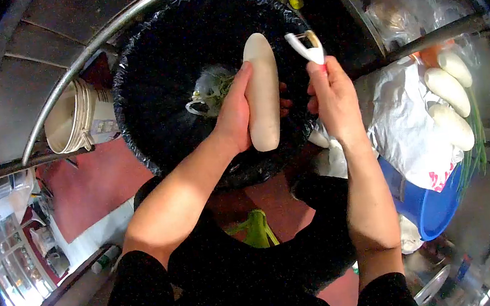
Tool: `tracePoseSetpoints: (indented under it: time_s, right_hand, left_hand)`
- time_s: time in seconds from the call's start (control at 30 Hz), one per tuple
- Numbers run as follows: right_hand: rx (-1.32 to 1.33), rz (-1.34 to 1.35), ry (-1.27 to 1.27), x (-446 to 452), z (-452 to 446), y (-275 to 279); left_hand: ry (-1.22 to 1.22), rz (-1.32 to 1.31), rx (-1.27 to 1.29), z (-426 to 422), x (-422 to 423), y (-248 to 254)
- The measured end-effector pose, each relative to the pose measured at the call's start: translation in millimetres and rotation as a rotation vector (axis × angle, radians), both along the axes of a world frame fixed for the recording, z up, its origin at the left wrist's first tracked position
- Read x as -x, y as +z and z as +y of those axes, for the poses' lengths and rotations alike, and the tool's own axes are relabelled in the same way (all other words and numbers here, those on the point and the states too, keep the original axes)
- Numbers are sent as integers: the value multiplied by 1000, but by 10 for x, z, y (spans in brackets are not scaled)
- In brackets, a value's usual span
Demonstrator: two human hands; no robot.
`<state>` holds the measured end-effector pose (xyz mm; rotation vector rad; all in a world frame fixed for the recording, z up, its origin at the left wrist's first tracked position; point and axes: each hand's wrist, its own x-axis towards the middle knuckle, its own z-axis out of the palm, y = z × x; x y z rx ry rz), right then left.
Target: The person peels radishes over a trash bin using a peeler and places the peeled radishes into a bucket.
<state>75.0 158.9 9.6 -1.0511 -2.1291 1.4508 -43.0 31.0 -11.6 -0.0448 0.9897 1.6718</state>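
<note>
A long white daikon radish (263, 93) is held nearly upright in my left hand (237, 113), thumb along its near side and fingertips showing behind it. My right hand (334, 97) grips a white Y-shaped peeler (308, 48) by its handle, the blade end pointing up and left. The peeler is apart from the radish, to its right. Below both hands stands a round bin lined with a black plastic bag (151, 49); inside lie a clear bag (212, 81) and some greenish scraps.
At right, several peeled-looking white radishes (447, 92) lie by a white plastic bag (401, 117) above a blue tub (439, 215). Stacked white buckets (74, 115) stand left of the bin, behind a metal rail (83, 56). A green leafy piece (257, 230) is on the red floor.
</note>
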Motion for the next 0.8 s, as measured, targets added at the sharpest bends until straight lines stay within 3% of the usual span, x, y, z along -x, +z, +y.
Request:
tracePoseSetpoints:
  time_s: [0.03, 0.43, 0.5, 0.8]
  right_hand:
    - [-134, -30, 15, 50, -13, -31]
    - [-40, -71, 81, 371, -252, 43]
    - [133, 65, 44, 365, -290, 2]
    - [-60, 11, 88, 428, -309, 52]
  left_hand:
    - [-3, 7, 2, -6, -9, -7]
    - [29, 142, -72, -84, 0, -135]
    - [-19, 109, -96, -87, 70, -107]
    - [47, 179, -93, -94, 78, -114]
